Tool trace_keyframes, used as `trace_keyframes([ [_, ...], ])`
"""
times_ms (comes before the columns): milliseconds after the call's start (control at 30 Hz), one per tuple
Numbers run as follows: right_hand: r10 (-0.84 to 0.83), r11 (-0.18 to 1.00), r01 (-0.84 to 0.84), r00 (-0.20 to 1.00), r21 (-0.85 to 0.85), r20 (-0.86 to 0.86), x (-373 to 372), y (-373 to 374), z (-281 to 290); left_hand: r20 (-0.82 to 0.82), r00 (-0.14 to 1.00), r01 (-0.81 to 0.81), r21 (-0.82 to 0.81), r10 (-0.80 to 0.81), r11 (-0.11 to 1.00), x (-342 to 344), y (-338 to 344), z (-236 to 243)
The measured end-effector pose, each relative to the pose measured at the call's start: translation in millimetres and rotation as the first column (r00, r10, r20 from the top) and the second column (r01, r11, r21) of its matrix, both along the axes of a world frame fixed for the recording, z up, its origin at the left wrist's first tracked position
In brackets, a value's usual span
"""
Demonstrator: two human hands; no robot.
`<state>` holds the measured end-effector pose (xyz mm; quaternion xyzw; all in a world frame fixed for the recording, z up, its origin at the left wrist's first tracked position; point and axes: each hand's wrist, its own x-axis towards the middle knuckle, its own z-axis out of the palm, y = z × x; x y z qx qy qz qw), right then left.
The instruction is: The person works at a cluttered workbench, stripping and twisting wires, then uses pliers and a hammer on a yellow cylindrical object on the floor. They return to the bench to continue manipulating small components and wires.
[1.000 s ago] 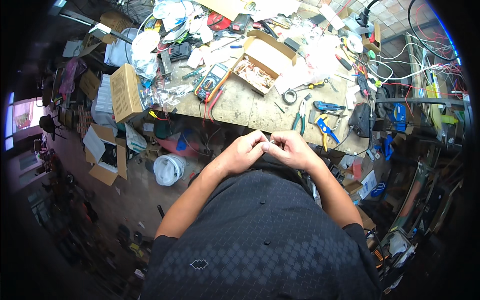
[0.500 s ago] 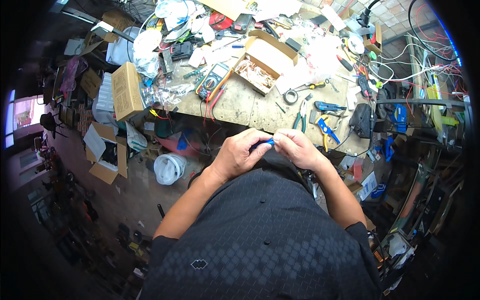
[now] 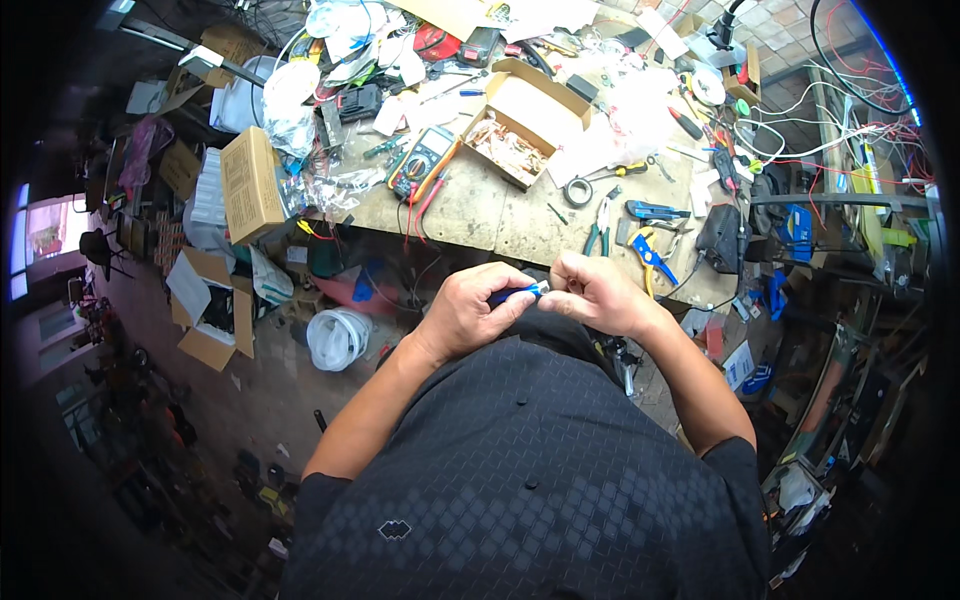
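My left hand (image 3: 480, 305) is closed around a small blue cylinder-like piece (image 3: 513, 295) with a pale, shiny end (image 3: 541, 288) poking out past the thumb and forefinger. What kind of thing it is, I cannot make out. Close beside that end is my right hand (image 3: 603, 297), its fingers curled and its thumb tip by the pale end. Whatever lies inside those curled fingers is hidden. Both hands are above my lap, just off the workbench (image 3: 470, 225) edge.
On the bench are a multimeter (image 3: 425, 165), an open carton of copper-coloured pieces (image 3: 510, 145), a tape roll (image 3: 578, 192), green-handled pliers (image 3: 600, 230), a blue utility knife (image 3: 655, 211) and a blue-yellow wire stripper (image 3: 652, 260). A white bucket (image 3: 340, 338) stands below left.
My right hand has come slightly away from the blue piece, its forefinger lifting off, so the pale end now shows. My left hand keeps hold.
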<state>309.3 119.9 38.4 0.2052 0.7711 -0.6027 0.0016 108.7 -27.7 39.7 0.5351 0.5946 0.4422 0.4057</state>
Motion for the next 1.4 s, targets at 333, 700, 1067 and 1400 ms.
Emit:
trace_keyframes([
  [333,0.272,0.794,-0.258,0.961,0.551,0.059,-13,2,20,-0.035,0.998,0.050,-0.030,-0.052,0.998,-4,-5,-3],
  [700,0.155,0.930,-0.137,0.988,0.341,-0.027,-18,-2,16,0.007,1.000,-0.027,-0.166,0.028,0.986,-2,-9,4],
  [1067,-0.226,0.966,0.221,0.974,-0.131,-0.022,-7,3,-13,-0.035,0.995,-0.098,-0.031,0.096,0.995,-4,0,7],
  [1400,-0.458,0.574,0.468,0.864,-0.672,0.210,-1,-30,-32,-0.023,0.993,-0.115,-0.035,0.114,0.993,0,2,-5],
])
